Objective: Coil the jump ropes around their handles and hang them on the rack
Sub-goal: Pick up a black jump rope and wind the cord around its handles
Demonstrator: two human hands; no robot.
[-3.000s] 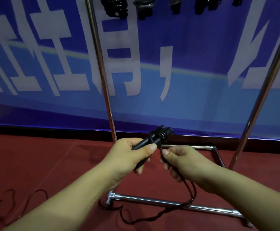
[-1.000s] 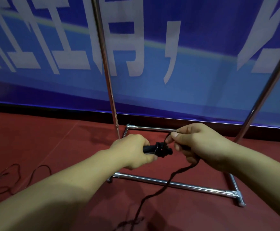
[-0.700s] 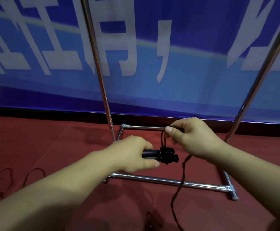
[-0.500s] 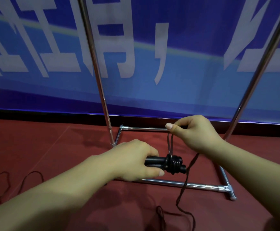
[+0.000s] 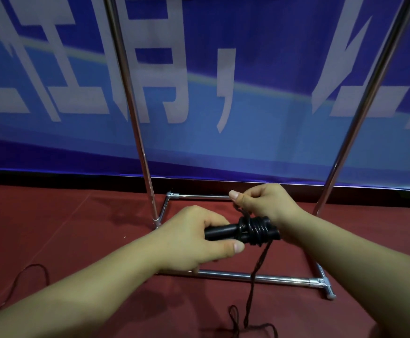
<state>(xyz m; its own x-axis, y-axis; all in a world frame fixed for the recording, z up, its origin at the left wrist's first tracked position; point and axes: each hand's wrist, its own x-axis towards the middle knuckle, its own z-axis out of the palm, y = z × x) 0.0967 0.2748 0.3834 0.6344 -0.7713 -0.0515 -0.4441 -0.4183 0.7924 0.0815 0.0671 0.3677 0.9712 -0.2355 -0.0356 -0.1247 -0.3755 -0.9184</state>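
1. Nearest to me, the loose end of the rope [image 5: 252, 289] hangs from the handles and trails onto the red floor [image 5: 77, 228], curling at the bottom edge of my view.
2. Another rope [image 5: 16, 281] lies in loops on the floor at my far left, well apart from my hands.
3. My left hand [image 5: 194, 237] grips the black handles [image 5: 223, 232], fingers curled round them and thumb pressed along the near side; the handles lie roughly level and point to my right.
4. Several turns of rope sit wound in a coil [image 5: 256, 231] round the handles, just beside my left thumb.
5. My right hand [image 5: 265, 203] is above and behind the coil, fingers bent and pinching the rope that rises from it.
6. Beyond my hands stands the rack [image 5: 135, 132], its metal base bars on the floor and two poles rising.
7. Farthest back hangs a blue banner [image 5: 260, 118] with white lettering.
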